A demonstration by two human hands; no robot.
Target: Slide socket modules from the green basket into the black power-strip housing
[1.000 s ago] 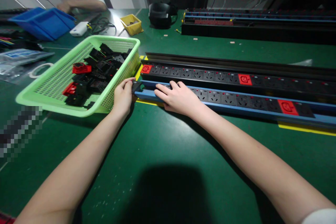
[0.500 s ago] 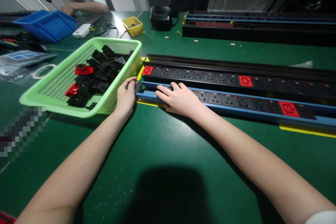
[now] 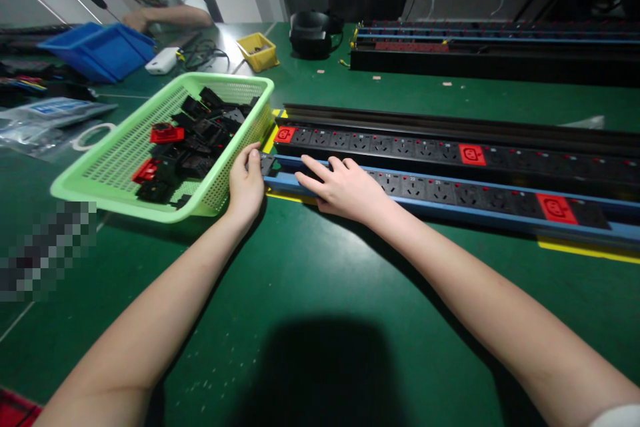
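Note:
My left hand is closed around a black socket module at the left end of a long blue rail. The thumb lies along the module's near side. Fingers spread, my right hand rests over the rail and hides part of its row of black sockets. To the right in that row sits a red socket. Just behind runs a second strip, black, with black sockets and red ones.
A green mesh basket of black and red socket modules stands close to my left hand. Farther back are a blue bin, a yellow box and black strips. Across the table a person's arm shows.
The whole view has shifted slightly, with things appearing a little farther right. Both hands stay at the same places on the rail, the left still gripping the socket module.

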